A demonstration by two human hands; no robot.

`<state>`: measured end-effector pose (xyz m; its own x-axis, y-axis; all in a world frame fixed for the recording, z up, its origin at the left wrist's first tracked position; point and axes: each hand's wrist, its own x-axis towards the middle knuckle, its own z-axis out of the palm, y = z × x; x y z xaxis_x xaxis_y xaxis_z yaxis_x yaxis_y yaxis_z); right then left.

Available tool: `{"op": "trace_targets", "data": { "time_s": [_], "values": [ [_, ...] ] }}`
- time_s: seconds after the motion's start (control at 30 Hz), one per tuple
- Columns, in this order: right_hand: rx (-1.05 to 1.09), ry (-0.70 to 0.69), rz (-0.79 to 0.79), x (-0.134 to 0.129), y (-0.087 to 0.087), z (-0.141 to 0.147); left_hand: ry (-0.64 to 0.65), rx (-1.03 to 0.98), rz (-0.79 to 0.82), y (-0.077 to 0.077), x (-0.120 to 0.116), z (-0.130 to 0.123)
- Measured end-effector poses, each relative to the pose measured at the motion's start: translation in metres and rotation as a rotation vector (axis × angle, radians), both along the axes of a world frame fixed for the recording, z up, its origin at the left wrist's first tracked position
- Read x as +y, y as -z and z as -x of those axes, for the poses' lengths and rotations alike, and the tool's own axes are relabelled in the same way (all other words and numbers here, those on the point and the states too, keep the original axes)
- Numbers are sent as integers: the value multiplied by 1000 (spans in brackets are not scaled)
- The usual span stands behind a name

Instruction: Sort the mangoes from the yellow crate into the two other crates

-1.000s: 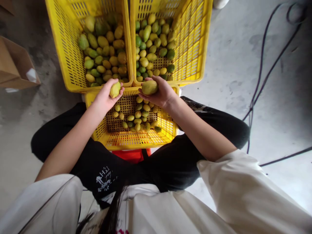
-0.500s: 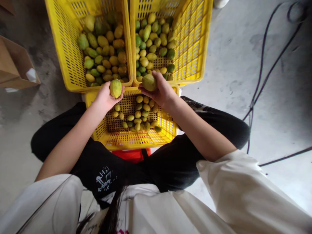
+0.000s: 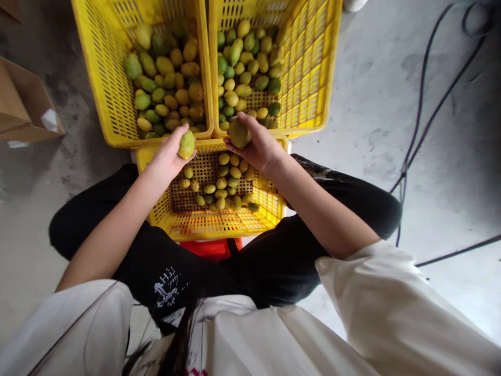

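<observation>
My left hand (image 3: pixel 171 151) is closed around a yellow-green lemon (image 3: pixel 187 145), held over the back left of the near yellow crate (image 3: pixel 230 231). In my right hand (image 3: pixel 260 143) is a duller, olive-green lemon (image 3: pixel 239 133), gripped between thumb and fingers above that crate's back edge. Several small lemons (image 3: pixel 221 183) lie on the near crate's perforated bottom, mostly toward its right side. Beyond my hands stand two larger yellow crates, the left crate (image 3: pixel 102 86) heaped with lemons (image 3: pixel 165 66) and the right crate (image 3: pixel 309 68) holding lemons (image 3: pixel 252 67) mostly along its left.
An open cardboard box (image 3: pixel 29 104) stands on the concrete floor at the left. Black cables (image 3: pixel 420 125) run across the floor at the right. My legs (image 3: pixel 94 203) are spread on both sides of the near crate, with something red (image 3: pixel 207 249) in front of it.
The lemon in my left hand has been turned, and my thumb now lies along its top. The lemon in my right hand has rotated slightly. Both hands stay in nearly the same place.
</observation>
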<state>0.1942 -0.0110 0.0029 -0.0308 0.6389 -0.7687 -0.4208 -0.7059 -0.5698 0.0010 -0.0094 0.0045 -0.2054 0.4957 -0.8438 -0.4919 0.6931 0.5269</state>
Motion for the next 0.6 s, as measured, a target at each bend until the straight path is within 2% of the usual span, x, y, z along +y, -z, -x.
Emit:
{"op": "trace_targets", "data": {
  "time_s": [0.13, 0.27, 0.37, 0.47, 0.6],
  "values": [
    [7, 10, 74, 7, 5, -1, 16, 2, 17, 9, 1, 5],
    [36, 48, 121, 8, -1, 0, 46, -16, 36, 13, 2, 10],
    [95, 25, 98, 4, -4, -1, 80, -42, 47, 10, 4, 12],
    [58, -8, 71, 1, -1, -2, 94, -74, 38, 3, 4, 11],
    [7, 36, 66, 0, 6, -1, 73, -90, 43, -8, 3, 3]
  ]
}}
